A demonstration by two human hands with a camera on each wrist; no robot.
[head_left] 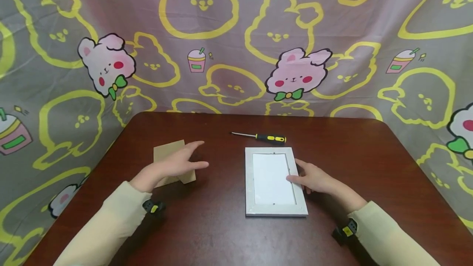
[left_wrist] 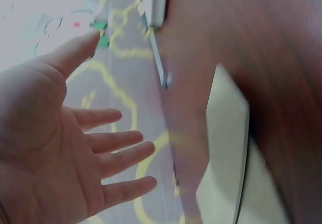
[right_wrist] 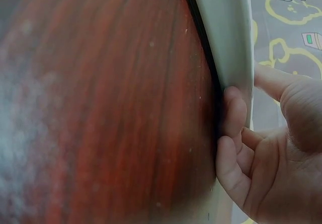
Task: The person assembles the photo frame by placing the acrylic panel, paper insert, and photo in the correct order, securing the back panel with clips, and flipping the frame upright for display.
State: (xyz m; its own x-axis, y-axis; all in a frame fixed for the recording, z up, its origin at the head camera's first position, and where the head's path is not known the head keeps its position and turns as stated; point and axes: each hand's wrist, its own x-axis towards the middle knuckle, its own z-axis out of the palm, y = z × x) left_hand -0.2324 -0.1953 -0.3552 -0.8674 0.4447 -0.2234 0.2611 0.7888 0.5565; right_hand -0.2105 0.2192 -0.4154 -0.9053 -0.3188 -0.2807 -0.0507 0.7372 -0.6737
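Edgewise, the right hand (head_left: 313,177) pinches the frame (head_left: 271,209); well apart, the left hand (head_left: 175,163) spreads near the board (head_left: 165,152).

A reddish-brown wood-grain table (head_left: 207,233) fills the lower view.
On it lie a black-and-yellow screwdriver (head_left: 271,138) just right of centre, a white photo frame (head_left: 250,184) below that, and a tan backing board (head_left: 166,152) left of centre.

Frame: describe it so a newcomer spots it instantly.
On the head view's brown table, look right of the tan board, just below the screwdriver. The frame is the pale rectangle there; unlike both neighbours, it has a white centre.
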